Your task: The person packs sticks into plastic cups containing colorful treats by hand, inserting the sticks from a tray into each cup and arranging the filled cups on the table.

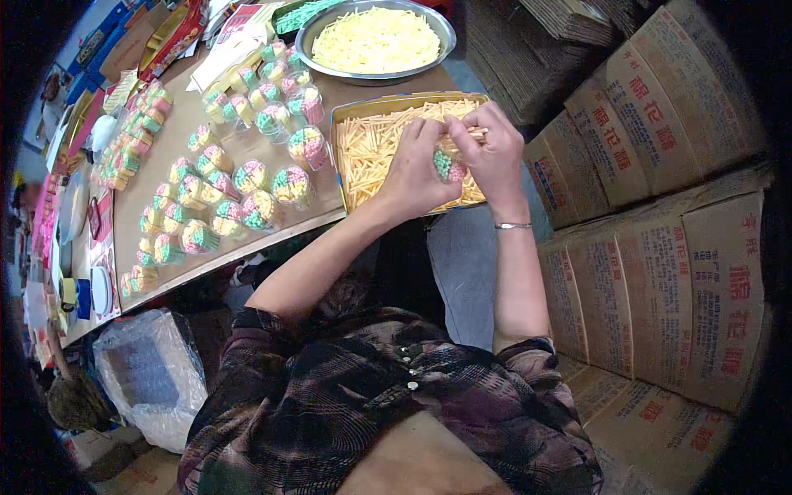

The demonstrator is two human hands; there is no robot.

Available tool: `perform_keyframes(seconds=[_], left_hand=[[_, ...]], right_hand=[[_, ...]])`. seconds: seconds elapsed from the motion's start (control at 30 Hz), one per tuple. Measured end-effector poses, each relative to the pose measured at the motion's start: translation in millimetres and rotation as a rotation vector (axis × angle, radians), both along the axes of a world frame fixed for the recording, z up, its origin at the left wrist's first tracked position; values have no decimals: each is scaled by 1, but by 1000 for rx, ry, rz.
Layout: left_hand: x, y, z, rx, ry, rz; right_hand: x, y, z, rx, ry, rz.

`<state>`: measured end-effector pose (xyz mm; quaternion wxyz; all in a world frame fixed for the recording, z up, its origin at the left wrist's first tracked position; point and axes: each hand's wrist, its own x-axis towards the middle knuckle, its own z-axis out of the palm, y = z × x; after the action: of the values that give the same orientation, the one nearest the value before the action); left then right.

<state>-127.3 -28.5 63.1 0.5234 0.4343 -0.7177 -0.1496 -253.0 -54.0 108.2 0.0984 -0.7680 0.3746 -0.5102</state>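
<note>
My left hand [415, 169] is curled around a small bundle of thin pastel sticks [449, 167], whose green and pink ends face up; any cup around it is hidden. My right hand [493, 157] pinches a few pale orange sticks [476, 132] just above and beside that bundle. Both hands hover over a shallow box [337, 136] of loose pale orange sticks [367, 153]. Left of the box, several clear plastic cups [291, 186] filled with pink, green and yellow sticks stand on the table.
A metal bowl [452, 41] of pale yellow pieces [375, 40] sits beyond the box, with green sticks [309, 12] beside it. More stick bundles [136, 136] line the far left of the brown table [326, 91]. Stacked cartons [643, 272] rise at my right. A plastic-lined container [153, 371] is at lower left.
</note>
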Motion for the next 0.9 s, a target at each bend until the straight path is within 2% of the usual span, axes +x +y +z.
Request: perform_keyframes(seconds=[0.37, 0.5, 0.67, 0.83, 0.9], left_hand=[[8, 2, 3, 124, -3, -96], [12, 3, -2, 144, -11, -140], [8, 5, -2, 317, 149, -191], [6, 3, -10, 441, 171, -136], [5, 1, -11, 412, 170, -123]], right_hand=[[3, -7, -2, -97, 143, -44], [6, -3, 2, -214, 353, -23], [6, -8, 4, -176, 200, 45], [5, -7, 2, -44, 46, 85], [3, -6, 1, -10, 26, 74]])
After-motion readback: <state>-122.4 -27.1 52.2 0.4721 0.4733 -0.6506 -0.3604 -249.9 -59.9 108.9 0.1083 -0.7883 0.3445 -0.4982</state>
